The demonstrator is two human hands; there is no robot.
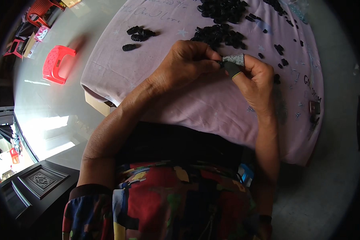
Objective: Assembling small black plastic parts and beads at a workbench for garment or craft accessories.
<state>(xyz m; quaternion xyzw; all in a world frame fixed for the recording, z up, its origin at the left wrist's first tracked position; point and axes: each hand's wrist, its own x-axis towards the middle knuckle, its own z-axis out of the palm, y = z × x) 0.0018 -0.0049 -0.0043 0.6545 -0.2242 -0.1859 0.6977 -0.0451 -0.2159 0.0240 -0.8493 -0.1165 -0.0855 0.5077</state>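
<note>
From far, I see one small piece [221, 63] between the tips of the left fingers [207, 66] and the wrapped right fingers [235, 60], both pinching it; it looks black, mostly hidden.

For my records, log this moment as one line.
Left hand: pinching small dark piece | Right hand: grey finger wrap on, at same piece | Black pieces: piled on pink cloth

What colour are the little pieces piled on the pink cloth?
Black: the little pieces show best in the head view.
</note>
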